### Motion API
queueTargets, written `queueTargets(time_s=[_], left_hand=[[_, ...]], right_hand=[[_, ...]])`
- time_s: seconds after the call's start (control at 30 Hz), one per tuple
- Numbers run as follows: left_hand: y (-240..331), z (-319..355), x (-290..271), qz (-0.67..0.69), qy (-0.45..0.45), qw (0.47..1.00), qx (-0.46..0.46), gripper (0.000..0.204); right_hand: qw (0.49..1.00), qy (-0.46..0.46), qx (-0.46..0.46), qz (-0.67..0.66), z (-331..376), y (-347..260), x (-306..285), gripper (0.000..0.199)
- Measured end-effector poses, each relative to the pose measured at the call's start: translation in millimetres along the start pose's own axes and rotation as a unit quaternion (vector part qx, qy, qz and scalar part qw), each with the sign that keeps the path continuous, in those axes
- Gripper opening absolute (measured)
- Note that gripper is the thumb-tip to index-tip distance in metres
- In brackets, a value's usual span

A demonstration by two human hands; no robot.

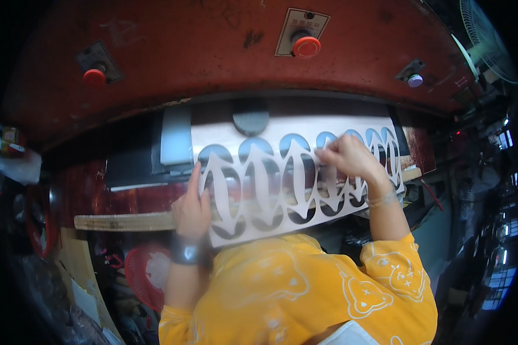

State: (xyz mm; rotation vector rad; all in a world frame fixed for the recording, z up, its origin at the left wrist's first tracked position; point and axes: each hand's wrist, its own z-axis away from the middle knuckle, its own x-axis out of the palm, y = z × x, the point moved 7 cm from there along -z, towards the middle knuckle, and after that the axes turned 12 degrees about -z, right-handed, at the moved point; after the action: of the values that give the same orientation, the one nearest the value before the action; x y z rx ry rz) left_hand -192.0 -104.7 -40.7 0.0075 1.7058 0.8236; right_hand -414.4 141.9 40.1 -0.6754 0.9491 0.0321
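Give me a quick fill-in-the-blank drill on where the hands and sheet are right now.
1. The left hand presses the white cut-out sheet at its ____ end.
2. The right hand pinches the sheet with closed ____.
3. The holes in the sheet are ____ in outline.
4. The round push button on the red machine hood is ____.

Missing words: left; fingers; oval; red

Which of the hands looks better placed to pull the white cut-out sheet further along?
Probably the right hand: it is closed, seemingly pinching a strip in the middle of the white cut-out sheet. The left hand only rests at the sheet's left end, one finger extended, steadying it.
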Motion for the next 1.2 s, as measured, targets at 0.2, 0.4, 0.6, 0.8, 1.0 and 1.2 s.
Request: queueTargets(time_s=[0.2, 0.4, 0.6, 0.8, 1.0, 1.2], left_hand=[[0, -3, 2, 0.023, -0.050, 0.998, -0.010, 0.056], [7, -6, -1, 0.036, -0.038, 0.998, 0.033, 0.054], [13, -2, 1, 0.025, -0.073, 0.997, 0.018, 0.054], [16, -6, 0, 0.030, -0.066, 0.997, 0.034, 0.055], [16, -11, 1, 0.036, -0.038, 0.997, 0.061, 0.056], [9, -7, 2, 0.032, -0.040, 0.997, 0.061, 0.054]], right_hand=[[0.962, 0.121, -0.223, -0.097, -108, -99, 29, 0.080], [0.957, 0.164, -0.227, -0.072, -143, -125, 45, 0.077], [0.942, 0.097, -0.197, -0.255, -139, -66, -7, 0.074], [0.959, 0.199, -0.192, -0.063, -137, -53, -6, 0.072], [0.960, 0.209, -0.187, -0.026, -138, -61, 0, 0.071], [0.954, 0.197, -0.191, -0.121, -136, -46, -4, 0.061]])
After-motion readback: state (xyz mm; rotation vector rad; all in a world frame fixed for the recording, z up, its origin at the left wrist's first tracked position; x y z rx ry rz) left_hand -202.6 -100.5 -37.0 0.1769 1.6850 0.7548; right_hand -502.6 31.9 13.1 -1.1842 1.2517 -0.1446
